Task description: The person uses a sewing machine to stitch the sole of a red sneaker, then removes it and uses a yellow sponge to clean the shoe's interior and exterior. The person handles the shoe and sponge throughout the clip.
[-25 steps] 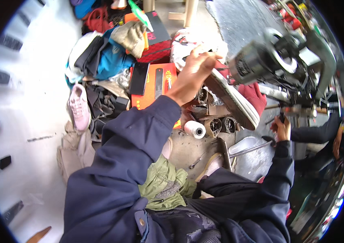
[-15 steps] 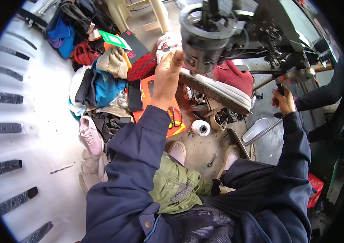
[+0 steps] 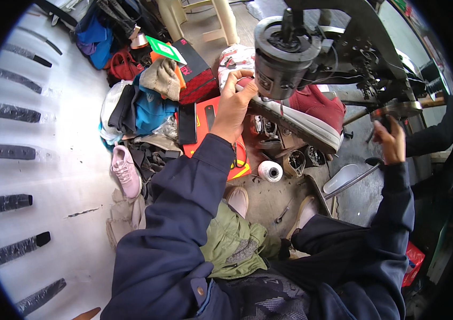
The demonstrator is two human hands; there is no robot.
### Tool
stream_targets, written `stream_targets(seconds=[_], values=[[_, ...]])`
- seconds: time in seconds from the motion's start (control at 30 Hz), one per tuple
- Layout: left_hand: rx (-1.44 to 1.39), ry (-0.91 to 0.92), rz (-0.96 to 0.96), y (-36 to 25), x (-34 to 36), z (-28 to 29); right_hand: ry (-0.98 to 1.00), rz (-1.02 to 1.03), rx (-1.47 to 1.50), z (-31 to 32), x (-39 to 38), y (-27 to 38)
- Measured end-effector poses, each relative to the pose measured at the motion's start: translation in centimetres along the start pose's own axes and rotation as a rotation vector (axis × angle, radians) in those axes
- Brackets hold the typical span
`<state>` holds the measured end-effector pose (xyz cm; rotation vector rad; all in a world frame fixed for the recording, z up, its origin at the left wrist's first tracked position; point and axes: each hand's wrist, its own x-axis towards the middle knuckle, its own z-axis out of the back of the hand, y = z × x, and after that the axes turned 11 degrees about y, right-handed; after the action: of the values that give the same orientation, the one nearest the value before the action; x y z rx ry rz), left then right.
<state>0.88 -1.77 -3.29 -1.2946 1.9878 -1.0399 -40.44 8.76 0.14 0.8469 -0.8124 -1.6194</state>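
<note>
A red sneaker (image 3: 320, 109) with a thick white sole lies tilted under the dark cylindrical head of a sewing machine (image 3: 282, 64). My left hand (image 3: 234, 109) is closed round its toe end, thumb on top, just left of the machine head. The machine hides part of the shoe's upper. On the right, my right hand (image 3: 392, 141) is raised to the machine's handwheel (image 3: 397, 110), its fingers bent about a dark crank handle at the rim. The fingers partly cover that handle.
Below the shoe are a white thread spool (image 3: 271, 171), small tins of parts (image 3: 295, 161) and an orange box (image 3: 197, 144). A pink sneaker (image 3: 126, 172) and piled clothes (image 3: 149, 114) lie left, beside a white sheet with black straps (image 3: 8, 112). A pale insole (image 3: 342, 178) lies right.
The whole view has shifted slightly, with things appearing farther right and lower. My right hand has shifted round at the handwheel. My left hand still grips the sneaker.
</note>
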Motion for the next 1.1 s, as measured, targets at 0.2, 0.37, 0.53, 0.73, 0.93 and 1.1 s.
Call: stream_targets(seconds=[0.2, 0.37, 0.53, 0.73, 0.93, 1.1], values=[[0.086, -0.014, -0.085, -0.2, 0.1, 0.1, -0.308, 0.072, -0.048, 10.4, 2.3, -2.6], [0.087, -0.001, -0.117, -0.6, 0.0, -0.1, -0.336, 0.033, 0.084, 14.4, 4.9, -12.6], [0.135, 0.006, -0.108, -0.9, -0.1, 0.0, -0.154, -0.243, -0.054, 7.7, 4.5, -14.7], [0.139, 0.010, -0.140, -1.1, 0.1, 0.1, 0.212, -0.158, 0.071, -0.2, 1.3, -4.5], [0.287, -0.008, -0.207, -1.2, 0.1, 0.4, -0.225, 0.074, 0.023, 7.2, 1.6, -0.2], [0.282, 0.013, -0.223, -1.2, 0.2, 0.7, -0.331, -0.073, 0.003, 14.0, 4.5, -8.0]])
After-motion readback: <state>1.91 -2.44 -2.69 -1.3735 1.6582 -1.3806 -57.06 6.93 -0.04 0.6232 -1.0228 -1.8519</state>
